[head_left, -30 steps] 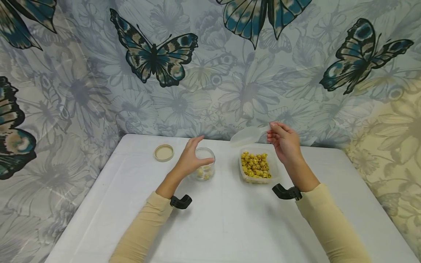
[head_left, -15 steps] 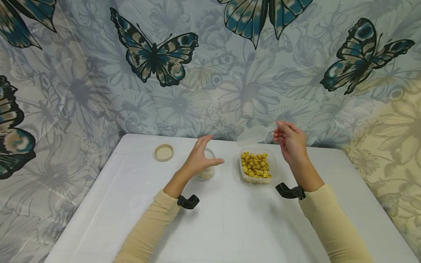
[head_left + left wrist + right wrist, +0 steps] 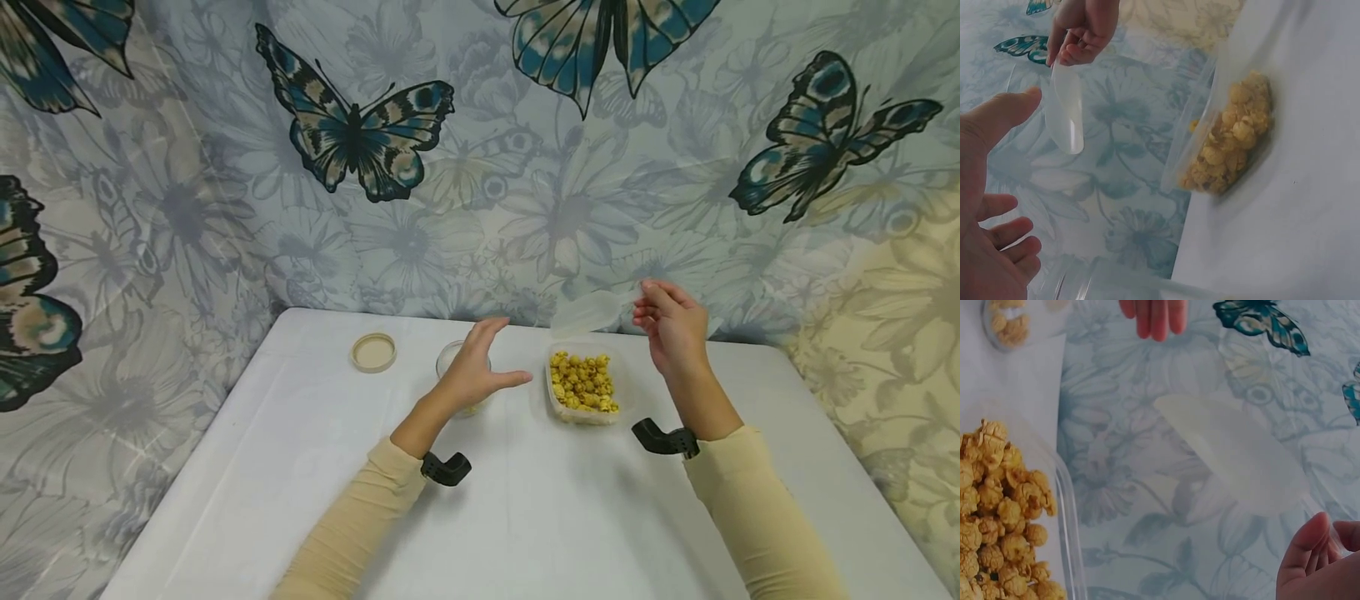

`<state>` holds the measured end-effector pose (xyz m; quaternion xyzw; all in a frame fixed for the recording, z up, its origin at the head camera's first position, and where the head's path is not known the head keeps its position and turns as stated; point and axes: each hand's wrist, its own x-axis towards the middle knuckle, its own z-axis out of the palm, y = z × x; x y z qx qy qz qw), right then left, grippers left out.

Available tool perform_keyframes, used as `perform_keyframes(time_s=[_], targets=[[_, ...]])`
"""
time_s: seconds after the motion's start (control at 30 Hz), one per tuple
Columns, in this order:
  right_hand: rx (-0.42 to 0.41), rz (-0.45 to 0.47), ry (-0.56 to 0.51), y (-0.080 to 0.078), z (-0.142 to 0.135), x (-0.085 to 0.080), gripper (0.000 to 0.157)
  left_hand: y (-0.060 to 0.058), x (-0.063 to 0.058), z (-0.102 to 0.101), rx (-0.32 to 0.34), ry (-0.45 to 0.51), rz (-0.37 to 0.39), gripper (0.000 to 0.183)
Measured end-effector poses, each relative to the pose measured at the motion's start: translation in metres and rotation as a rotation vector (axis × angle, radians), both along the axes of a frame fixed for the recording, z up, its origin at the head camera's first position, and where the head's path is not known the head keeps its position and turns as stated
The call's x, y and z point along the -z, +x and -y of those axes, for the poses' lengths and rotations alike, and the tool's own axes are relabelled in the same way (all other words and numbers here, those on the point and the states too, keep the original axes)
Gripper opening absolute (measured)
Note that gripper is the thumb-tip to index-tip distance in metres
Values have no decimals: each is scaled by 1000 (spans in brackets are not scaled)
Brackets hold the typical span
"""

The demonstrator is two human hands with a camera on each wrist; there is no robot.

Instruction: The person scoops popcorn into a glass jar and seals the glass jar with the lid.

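My right hand (image 3: 675, 333) pinches the handle of a translucent white scoop (image 3: 588, 312) above the back of the table. In the right wrist view the scoop (image 3: 1241, 462) carries no popcorn and points away from the fingers. Below it stands a clear square plastic container (image 3: 626, 379) of yellow-brown popcorn (image 3: 583, 383). My left hand (image 3: 472, 371) holds nothing, thumb and fingers spread wide, between the container and a clear glass jar (image 3: 447, 356). It hides much of the jar in the head view. A few popcorn pieces (image 3: 1013, 328) show in the jar's bottom.
A round beige lid (image 3: 372, 352) lies left of the jar on the white-covered table (image 3: 517, 500). Right behind the table's back edge hangs a butterfly-and-flower cloth (image 3: 555, 200). Black wrist cameras (image 3: 446, 469) sit on both wrists.
My left hand has moved right, from beside the jar to in front of it, fingers still spread. My right hand has shifted slightly right with the scoop. Jar, container and lid stay put.
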<state>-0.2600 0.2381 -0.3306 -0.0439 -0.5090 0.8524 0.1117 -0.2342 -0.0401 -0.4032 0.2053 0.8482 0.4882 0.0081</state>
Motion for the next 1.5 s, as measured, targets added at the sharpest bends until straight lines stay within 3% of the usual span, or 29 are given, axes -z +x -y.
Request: perform_keyframes(time_s=[0.33, 0.8, 1.5], targets=[[61, 5, 53, -3, -5, 4, 4, -2, 0, -13, 31, -10, 17, 86], [105, 37, 16, -4, -18, 8, 3, -1, 1, -32, 72, -43, 38, 89], [253, 48, 230, -9, -28, 20, 6, 4, 24, -57, 58, -106, 97, 92]])
